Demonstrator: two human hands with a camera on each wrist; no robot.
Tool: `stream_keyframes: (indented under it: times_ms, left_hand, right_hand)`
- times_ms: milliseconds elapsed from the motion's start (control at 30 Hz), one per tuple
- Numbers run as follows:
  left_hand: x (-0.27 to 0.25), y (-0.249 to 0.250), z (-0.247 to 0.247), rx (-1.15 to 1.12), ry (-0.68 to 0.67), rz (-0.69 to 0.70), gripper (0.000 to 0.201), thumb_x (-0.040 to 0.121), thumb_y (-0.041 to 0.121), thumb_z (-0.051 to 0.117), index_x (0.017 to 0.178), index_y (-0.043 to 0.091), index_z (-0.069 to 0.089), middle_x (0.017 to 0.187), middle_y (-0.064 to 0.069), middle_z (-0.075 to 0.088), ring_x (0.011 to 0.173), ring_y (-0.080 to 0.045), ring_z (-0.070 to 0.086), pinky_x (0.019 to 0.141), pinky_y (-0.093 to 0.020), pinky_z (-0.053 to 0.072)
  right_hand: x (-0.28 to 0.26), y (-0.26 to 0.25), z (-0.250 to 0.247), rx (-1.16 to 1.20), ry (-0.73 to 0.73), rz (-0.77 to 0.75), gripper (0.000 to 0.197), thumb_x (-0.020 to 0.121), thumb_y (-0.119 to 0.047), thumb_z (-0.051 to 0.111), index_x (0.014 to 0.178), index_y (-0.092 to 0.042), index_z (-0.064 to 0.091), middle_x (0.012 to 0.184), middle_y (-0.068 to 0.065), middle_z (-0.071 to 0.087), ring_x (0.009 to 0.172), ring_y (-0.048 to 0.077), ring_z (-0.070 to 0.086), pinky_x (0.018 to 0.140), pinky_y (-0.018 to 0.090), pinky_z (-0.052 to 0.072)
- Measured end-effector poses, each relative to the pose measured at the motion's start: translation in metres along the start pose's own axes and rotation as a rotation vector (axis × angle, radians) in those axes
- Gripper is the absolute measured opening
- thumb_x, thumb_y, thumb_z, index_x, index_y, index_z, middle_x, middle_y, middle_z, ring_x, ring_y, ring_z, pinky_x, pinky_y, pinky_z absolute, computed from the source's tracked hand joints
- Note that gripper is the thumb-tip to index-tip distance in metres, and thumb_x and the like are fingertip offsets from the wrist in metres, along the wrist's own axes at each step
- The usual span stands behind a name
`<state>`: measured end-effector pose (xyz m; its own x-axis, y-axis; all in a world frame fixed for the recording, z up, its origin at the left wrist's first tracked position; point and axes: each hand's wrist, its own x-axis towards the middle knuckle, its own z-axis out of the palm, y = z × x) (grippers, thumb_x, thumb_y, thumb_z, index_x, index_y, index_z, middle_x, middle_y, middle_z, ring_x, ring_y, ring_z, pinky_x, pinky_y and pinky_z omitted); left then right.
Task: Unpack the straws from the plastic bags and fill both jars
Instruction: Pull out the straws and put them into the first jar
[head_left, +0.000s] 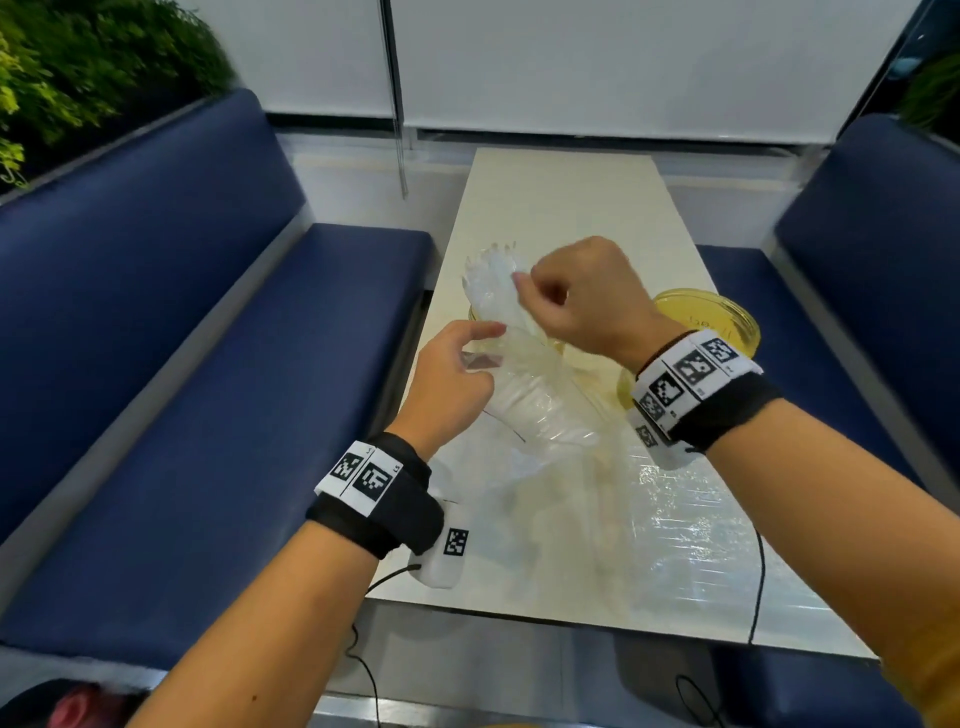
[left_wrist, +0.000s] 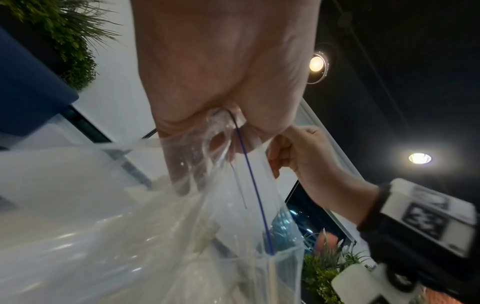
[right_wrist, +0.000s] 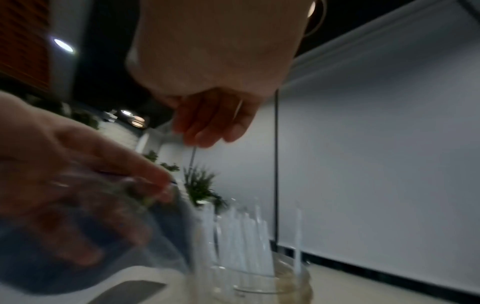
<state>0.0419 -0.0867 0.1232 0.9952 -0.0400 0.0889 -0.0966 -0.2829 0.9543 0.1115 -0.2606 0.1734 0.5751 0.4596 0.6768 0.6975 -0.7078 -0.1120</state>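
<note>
My left hand (head_left: 457, 364) grips one side of a clear zip bag's (head_left: 540, 410) mouth, held above the table. My right hand (head_left: 566, 296) pinches the opposite lip of the same bag (left_wrist: 233, 205); the left wrist view shows that right hand (left_wrist: 298, 154) pinching by the blue zip line. Behind the hands, clear straws (head_left: 491, 275) stand upright in a glass jar (right_wrist: 293, 283), mostly hidden in the head view. A second yellowish jar (head_left: 722, 322) sits to the right, partly behind my right wrist. I cannot tell how many straws lie in the held bag.
Another clear plastic bag (head_left: 685, 525) lies flat on the near right of the cream table (head_left: 561, 197). Blue benches flank the table at left (head_left: 182, 364) and right (head_left: 883, 234). A black cable (head_left: 759, 587) hangs over the table's near edge.
</note>
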Motion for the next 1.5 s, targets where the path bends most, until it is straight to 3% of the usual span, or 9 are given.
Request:
stream_keyframes:
  times_ms: [100,200,300,433,600,833,1200,1367,1500]
  left_hand:
    - [0.001,0.000,0.000,0.015,-0.016,0.039,0.060,0.077,-0.019,0.053,0.126,0.013,0.062,0.130,0.001,0.061,0.107,-0.007,0.067,0.075,-0.015,0.054]
    - [-0.001,0.003,0.000,0.003,-0.034,0.047,0.063,0.076,-0.021,0.054,0.128,0.012,0.061,0.131,0.001,0.059,0.112,-0.008,0.063,0.083,-0.028,0.059]
    - [-0.006,0.006,0.000,0.048,-0.083,0.049,0.065,0.077,-0.023,0.049,0.130,0.013,0.061,0.134,0.003,0.055,0.116,-0.011,0.059,0.083,-0.025,0.057]
    - [-0.012,0.009,-0.003,0.077,-0.119,0.057,0.068,0.077,-0.024,0.044,0.131,0.014,0.060,0.135,0.003,0.055,0.120,-0.012,0.059,0.080,-0.013,0.054]
    - [-0.015,0.007,-0.007,0.074,-0.128,0.072,0.059,0.083,-0.017,0.048,0.130,0.017,0.061,0.135,0.005,0.058,0.122,-0.017,0.061,0.101,-0.039,0.054]
    - [-0.020,0.006,-0.005,0.102,-0.131,0.070,0.061,0.077,-0.019,0.048,0.125,0.015,0.064,0.131,0.005,0.060,0.118,-0.011,0.060,0.081,-0.006,0.044]
    - [-0.024,-0.011,0.012,0.312,-0.134,0.069,0.082,0.058,0.036,0.096,0.128,0.025,0.056,0.127,0.012,0.054,0.116,-0.004,0.053,0.092,-0.016,0.043]
    - [-0.028,-0.021,0.031,0.361,0.044,0.066,0.064,0.061,0.055,0.089,0.109,0.026,0.058,0.101,0.011,0.061,0.088,-0.008,0.060,0.072,-0.026,0.051]
    - [-0.022,-0.030,0.037,0.292,0.213,0.047,0.035,0.077,0.049,0.075,0.093,0.020,0.064,0.080,0.004,0.067,0.073,-0.020,0.065,0.065,-0.045,0.058]
  right_hand:
    - [-0.021,-0.028,-0.002,0.080,-0.382,-0.063,0.038,0.085,-0.027,0.055,0.049,-0.021,0.050,0.044,-0.003,0.047,0.041,0.016,0.040,0.048,0.024,0.036]
    - [-0.041,-0.042,0.013,-0.017,-0.735,-0.070,0.019,0.088,-0.027,0.059,0.093,-0.018,0.075,0.090,0.004,0.073,0.077,0.024,0.066,0.069,0.037,0.054]
    - [-0.046,-0.053,0.021,-0.106,-0.901,-0.071,0.031,0.094,-0.021,0.059,0.123,-0.012,0.063,0.125,0.009,0.063,0.105,0.030,0.063,0.080,0.037,0.051]
    - [-0.048,-0.061,0.036,-0.244,-0.978,-0.085,0.039,0.099,-0.029,0.052,0.132,-0.008,0.055,0.139,0.012,0.055,0.127,0.030,0.050,0.102,0.038,0.041]
    - [-0.050,-0.062,0.056,-0.427,-1.091,-0.084,0.050,0.096,-0.037,0.056,0.137,-0.009,0.052,0.147,0.014,0.047,0.134,0.031,0.044,0.108,0.042,0.037]
    - [-0.050,-0.059,0.046,-0.405,-1.204,-0.045,0.041,0.102,-0.027,0.052,0.140,-0.012,0.046,0.140,0.010,0.053,0.125,0.030,0.052,0.101,0.042,0.039]
    - [-0.014,-0.064,-0.009,-0.283,-1.321,0.126,0.024,0.097,-0.021,0.058,0.119,-0.012,0.062,0.105,0.004,0.063,0.089,0.022,0.060,0.073,0.032,0.044]
    - [0.007,-0.067,-0.039,-0.075,-1.192,0.242,0.034,0.092,-0.020,0.069,0.125,-0.019,0.061,0.084,-0.005,0.062,0.074,0.015,0.066,0.060,0.025,0.044]
    - [0.014,-0.063,-0.050,0.042,-0.995,0.224,0.044,0.080,-0.037,0.080,0.120,-0.027,0.064,0.104,-0.006,0.062,0.090,0.015,0.061,0.070,0.026,0.048]
